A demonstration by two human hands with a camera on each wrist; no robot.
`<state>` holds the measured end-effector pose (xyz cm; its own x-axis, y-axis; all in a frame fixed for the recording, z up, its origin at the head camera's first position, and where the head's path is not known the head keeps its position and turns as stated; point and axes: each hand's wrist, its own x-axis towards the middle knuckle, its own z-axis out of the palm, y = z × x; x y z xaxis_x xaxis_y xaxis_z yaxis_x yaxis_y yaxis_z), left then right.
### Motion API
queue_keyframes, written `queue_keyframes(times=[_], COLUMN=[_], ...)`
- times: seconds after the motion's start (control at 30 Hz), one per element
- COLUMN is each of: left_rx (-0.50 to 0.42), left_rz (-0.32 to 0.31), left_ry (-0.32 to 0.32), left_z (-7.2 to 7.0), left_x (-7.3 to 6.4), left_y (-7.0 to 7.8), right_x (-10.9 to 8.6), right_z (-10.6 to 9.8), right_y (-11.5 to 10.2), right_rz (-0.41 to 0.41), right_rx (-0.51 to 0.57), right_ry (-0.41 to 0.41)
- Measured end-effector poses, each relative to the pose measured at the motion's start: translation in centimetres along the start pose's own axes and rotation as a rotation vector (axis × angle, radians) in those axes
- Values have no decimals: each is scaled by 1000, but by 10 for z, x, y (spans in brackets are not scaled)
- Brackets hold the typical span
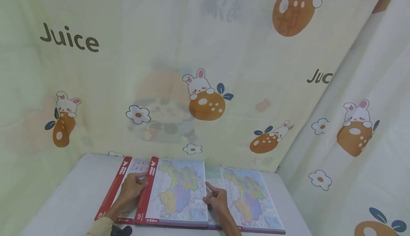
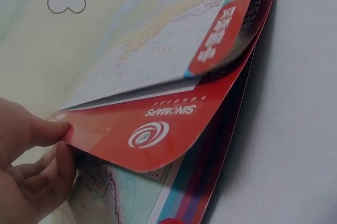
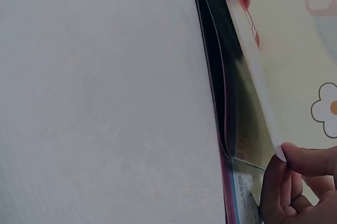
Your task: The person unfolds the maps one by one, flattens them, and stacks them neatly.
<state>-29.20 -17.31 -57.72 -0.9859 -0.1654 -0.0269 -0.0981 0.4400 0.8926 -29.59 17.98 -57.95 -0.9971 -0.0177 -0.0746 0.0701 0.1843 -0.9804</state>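
L hand (image 1: pixel 132 188): thumb + fingertips brought together in a pinch on the red side border of the middle map (image 1: pixel 179 189). R hand (image 1: pixel 217 198) does likewise on the opp. edge, thumb vs. index, gap only as wide as the edge itself. Gripping both sides prob. keeps a wide, thin piece level & stops it sagging. Head view puts the middle map front-centre, overlapping the left map (image 1: pixel 110 191) on one side & the right map (image 1: pixel 250 200) on the other; both wrist views show gaps btwn layers under the held edges, so it's at least partly raised there.

Materials: glossy, stiff card or plastic by the look of it, w/ rounded corners, a white swirl logo (image 2: pixel 149 134) & blue/purple stripes along the layer edges. Undersides dark; exact no. of layers can't be told. Map faces are pastel patches on white.

Further out: sleeve (image 1: pixel 99 227), pale, w/ a black item at the L wrist. Table (image 1: pixel 64 193) is white, flat, faintly fabric-like in R wrist view. Behind, cream curtain (image 1: pixel 160 33), softly creased, thin enough that other prints show thru, w/ bunnies, orange fruit, flowers & "Juice".
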Motion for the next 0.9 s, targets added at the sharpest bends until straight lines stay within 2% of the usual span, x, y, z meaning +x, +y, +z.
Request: queue_keyframes(times=[0.17,0.47,0.7,0.9], left_rx=[-3,22,35,55], left_rz=[-3,38,55,37], left_ry=[6,13,13,31], left_z=[3,2,-2,-12], left_x=[0,-1,0,0], left_y=[0,-1,1,3], right_x=[-1,1,0,-1], right_z=[4,4,-9,-23], right_y=[1,1,-3,-3], right_rz=[-8,41,9,4], right_rx=[-40,-144,-223,-264], right_ry=[57,170,219,245])
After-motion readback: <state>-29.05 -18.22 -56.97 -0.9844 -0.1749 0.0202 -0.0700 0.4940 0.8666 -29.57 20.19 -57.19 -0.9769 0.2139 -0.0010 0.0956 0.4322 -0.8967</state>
